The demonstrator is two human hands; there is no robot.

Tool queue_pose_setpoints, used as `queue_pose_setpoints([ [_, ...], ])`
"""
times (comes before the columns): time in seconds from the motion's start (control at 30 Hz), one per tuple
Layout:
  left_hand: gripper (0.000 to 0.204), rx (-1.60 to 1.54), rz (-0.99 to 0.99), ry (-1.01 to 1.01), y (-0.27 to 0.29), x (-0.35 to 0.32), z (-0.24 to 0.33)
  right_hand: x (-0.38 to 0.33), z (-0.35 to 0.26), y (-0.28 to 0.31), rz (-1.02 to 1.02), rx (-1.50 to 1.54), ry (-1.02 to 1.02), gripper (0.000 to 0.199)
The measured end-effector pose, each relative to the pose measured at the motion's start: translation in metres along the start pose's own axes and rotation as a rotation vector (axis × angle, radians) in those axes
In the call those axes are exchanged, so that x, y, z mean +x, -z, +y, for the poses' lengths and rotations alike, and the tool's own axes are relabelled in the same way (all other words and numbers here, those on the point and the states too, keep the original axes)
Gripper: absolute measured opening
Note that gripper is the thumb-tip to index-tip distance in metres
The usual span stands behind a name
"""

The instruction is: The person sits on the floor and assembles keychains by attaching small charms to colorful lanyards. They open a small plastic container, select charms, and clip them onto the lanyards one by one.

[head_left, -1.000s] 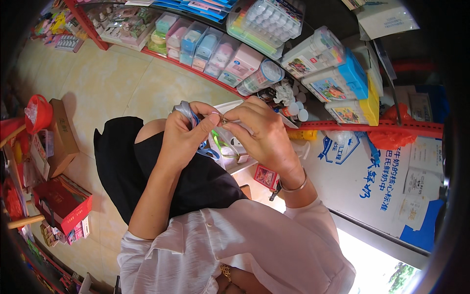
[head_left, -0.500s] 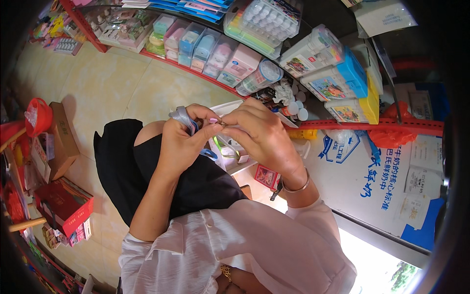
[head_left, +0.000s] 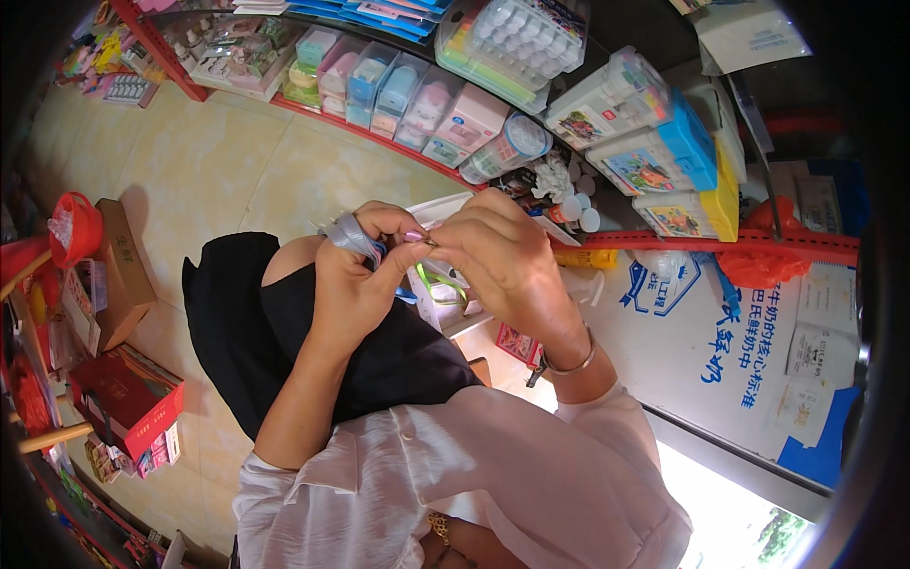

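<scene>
My left hand is closed round a folded grey ribbon that sticks out between thumb and fingers, with pale blue strands beside it. Its thumb and index finger press together at a small piece with a pinkish-purple tip. Against them, fingertip to fingertip, my right hand pinches the same spot; what it holds there is too small and covered to name. Just beneath both hands is a white tray, partly hidden by them. A light green ribbon curls inside it.
Ahead runs a red-edged shelf with clear boxes, a white box and colouring-set cases. A large printed white box stands to the right. On the left floor are a cardboard box and a red box.
My hands stay together in nearly the same place, with small finger shifts. The grey ribbon's end sticks out slightly further left, and more of the green ribbon in the tray shows.
</scene>
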State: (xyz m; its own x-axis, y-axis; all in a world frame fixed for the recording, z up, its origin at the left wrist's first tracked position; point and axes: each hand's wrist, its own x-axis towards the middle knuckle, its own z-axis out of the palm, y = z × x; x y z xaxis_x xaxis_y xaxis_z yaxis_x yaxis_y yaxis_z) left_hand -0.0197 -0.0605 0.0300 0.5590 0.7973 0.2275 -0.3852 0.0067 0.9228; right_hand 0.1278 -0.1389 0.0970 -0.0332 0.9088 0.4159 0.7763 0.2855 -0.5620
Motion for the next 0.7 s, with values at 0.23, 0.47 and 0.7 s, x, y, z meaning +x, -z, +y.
queue_pose_setpoints([
  [0.23, 0.013, -0.101, 0.027, 0.214, -0.004, 0.005, 0.009, -0.001, 0.004, 0.003, -0.004, 0.129, -0.171, 0.015],
  [0.47, 0.010, -0.075, -0.063, 0.399, 0.000, 0.007, 0.013, -0.008, 0.018, 0.015, -0.037, 0.164, -0.211, 0.017],
  [0.7, 0.015, -0.182, -0.262, 0.527, 0.010, 0.004, 0.015, -0.030, 0.055, -0.015, 0.195, -0.325, -0.154, 0.032],
])
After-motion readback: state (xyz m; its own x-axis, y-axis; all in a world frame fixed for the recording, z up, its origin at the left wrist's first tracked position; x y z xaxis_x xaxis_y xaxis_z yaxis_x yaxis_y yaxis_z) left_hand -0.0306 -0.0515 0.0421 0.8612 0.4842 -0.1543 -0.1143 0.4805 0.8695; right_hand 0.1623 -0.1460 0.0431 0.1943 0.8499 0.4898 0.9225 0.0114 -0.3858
